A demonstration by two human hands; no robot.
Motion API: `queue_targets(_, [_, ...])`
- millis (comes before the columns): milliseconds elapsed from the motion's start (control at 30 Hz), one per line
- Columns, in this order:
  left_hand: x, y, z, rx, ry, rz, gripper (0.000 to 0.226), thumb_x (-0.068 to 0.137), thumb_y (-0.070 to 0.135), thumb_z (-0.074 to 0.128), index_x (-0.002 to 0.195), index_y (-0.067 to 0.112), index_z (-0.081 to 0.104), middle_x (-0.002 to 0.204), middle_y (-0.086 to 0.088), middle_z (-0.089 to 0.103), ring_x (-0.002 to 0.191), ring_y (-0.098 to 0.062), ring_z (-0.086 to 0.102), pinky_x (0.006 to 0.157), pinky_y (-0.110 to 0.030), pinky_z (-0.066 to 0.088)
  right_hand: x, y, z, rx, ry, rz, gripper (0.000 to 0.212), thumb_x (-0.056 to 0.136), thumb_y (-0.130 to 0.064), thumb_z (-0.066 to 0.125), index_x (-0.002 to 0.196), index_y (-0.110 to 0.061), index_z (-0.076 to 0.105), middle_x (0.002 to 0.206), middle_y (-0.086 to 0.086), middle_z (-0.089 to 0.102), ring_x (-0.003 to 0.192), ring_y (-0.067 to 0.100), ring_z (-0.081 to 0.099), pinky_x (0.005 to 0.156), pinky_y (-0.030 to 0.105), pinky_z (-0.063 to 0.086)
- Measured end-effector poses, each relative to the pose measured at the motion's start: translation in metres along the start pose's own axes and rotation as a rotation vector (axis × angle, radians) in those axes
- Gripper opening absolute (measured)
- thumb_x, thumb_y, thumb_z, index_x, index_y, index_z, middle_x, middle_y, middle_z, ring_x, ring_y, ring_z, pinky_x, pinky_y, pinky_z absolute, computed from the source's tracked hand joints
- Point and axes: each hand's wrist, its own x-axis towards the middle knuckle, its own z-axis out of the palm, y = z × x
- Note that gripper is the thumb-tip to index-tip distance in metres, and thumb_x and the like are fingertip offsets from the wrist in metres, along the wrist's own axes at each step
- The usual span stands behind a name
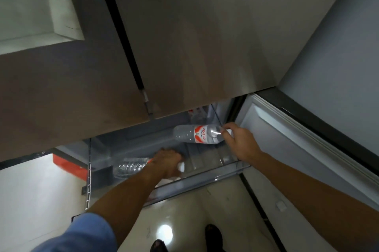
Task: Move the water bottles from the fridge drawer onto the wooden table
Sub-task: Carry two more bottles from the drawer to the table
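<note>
The fridge drawer is pulled out below the closed upper doors. Two clear water bottles with red-and-white labels are in it, both lying sideways. My left hand is wrapped around the neck end of the near bottle, whose white cap shows beside my fingers. My right hand grips the cap end of the far bottle, which is held slightly above the drawer floor. More packaged items show dimly at the drawer's back. The wooden table is out of view.
The upper fridge doors hang right above the drawer. An open lower door stands at the right. A glossy tiled floor lies beneath, with my shoes on it. A red-orange object sits at the left.
</note>
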Motion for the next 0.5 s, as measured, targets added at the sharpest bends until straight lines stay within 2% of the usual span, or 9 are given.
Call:
queue_targets(67, [-0.009,-0.002,-0.01,0.076,0.071,-0.015,0.043,0.084,0.04,0.058,0.122,0.02,0.055,0.13,-0.007,0.052,0.119,-0.026,0.045,0.1,-0.04,0.031,-0.001,0.0,0.0,-0.059,0.0,-0.041,0.03,0.098,-0.029,0.05,0.118,-0.009,0.058,0.098,0.013,0.067,0.083,0.024,0.062,0.065,0.026,0.042])
queue_targets(133, [-0.024,-0.005,-0.022,0.145,0.153,-0.05,0.044,0.087,0.036,0.055,0.127,0.017,0.048,0.13,-0.01,0.049,0.118,-0.028,0.044,0.098,-0.039,0.032,-0.002,-0.001,0.0,-0.117,-0.017,-0.066,0.033,0.096,-0.038,0.052,0.119,-0.014,0.053,0.098,0.011,0.067,0.083,0.026,0.064,0.065,0.027,0.044])
queue_targets(233, [-0.051,-0.007,-0.036,0.13,0.244,-0.139,0.047,0.09,0.04,0.05,0.131,0.018,0.042,0.127,-0.009,0.05,0.115,-0.028,0.047,0.092,-0.037,0.038,-0.004,-0.008,0.0,-0.232,-0.076,-0.14,0.043,0.09,-0.054,0.054,0.118,-0.023,0.045,0.098,0.005,0.067,0.084,0.025,0.065,0.068,0.03,0.049])
queue_targets(367, [-0.082,0.005,-0.044,0.157,0.316,-0.22,0.049,0.092,0.044,0.045,0.131,0.015,0.04,0.12,-0.01,0.057,0.105,-0.029,0.057,0.08,-0.035,0.043,-0.007,-0.027,0.004,-0.351,-0.086,-0.367,0.044,0.089,-0.061,0.047,0.117,-0.027,0.042,0.104,0.005,0.069,0.091,0.028,0.066,0.074,0.035,0.048])
queue_targets(500, [-0.121,0.004,-0.043,0.173,0.363,-0.318,0.044,0.094,0.048,0.042,0.127,0.019,0.042,0.104,-0.007,0.062,0.085,-0.024,0.06,0.073,-0.033,0.047,-0.006,-0.053,0.006,-0.304,-0.035,-0.617,0.042,0.091,-0.059,0.043,0.112,-0.023,0.05,0.107,-0.002,0.067,0.088,0.027,0.065,0.065,0.033,0.041])
